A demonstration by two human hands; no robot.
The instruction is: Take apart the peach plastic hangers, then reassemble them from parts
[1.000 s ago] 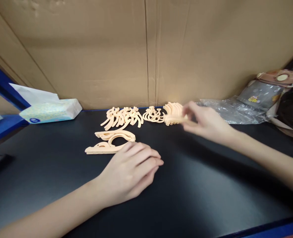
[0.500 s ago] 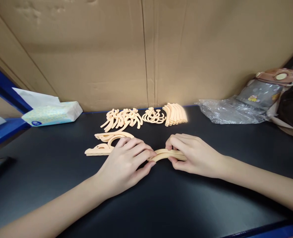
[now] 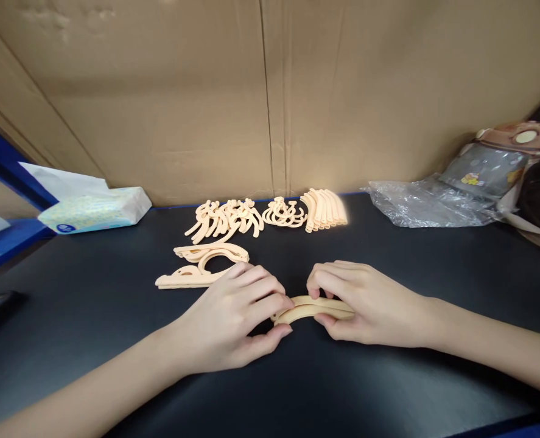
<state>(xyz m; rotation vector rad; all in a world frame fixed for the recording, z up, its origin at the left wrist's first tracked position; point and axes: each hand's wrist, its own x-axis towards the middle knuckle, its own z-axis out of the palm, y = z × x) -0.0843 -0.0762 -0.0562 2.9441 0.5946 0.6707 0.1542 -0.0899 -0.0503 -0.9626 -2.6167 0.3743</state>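
A pale peach curved plastic strip (image 3: 313, 308) lies low over the black matte tabletop (image 3: 388, 377), near the front middle, held between both hands. The right hand (image 3: 365, 301) grips its right part, fingers arched over the top and thumb underneath, knuckles raised and the forearm running off to the right edge. The left hand (image 3: 233, 319) closes on the strip's left end, index and middle fingers stretched across to meet it and the thumb tucked below; its wrist lies flat and the forearm trails to the lower left corner. The fingertips of the two hands come near each other over the strip.

Just behind the left hand lie two flat peach hanger-shaped pieces (image 3: 201, 264), one overlapping the other, close to the knuckles though whether they touch cannot be told. Farther back, along the wall, stand a heap of peach hook-shaped parts (image 3: 226, 219), a small cluster of peach ring-like parts (image 3: 284, 213) and a neat row of curved peach strips (image 3: 324, 210), well apart from the hands. A brown cardboard wall (image 3: 270, 91) closes the back. To the left sits a soft pack of tissues (image 3: 91, 207) by a blue shelf frame (image 3: 5, 170); to the right lie a crumpled clear plastic bag (image 3: 425, 204) and a grey pouch with a brown cap (image 3: 493, 164).
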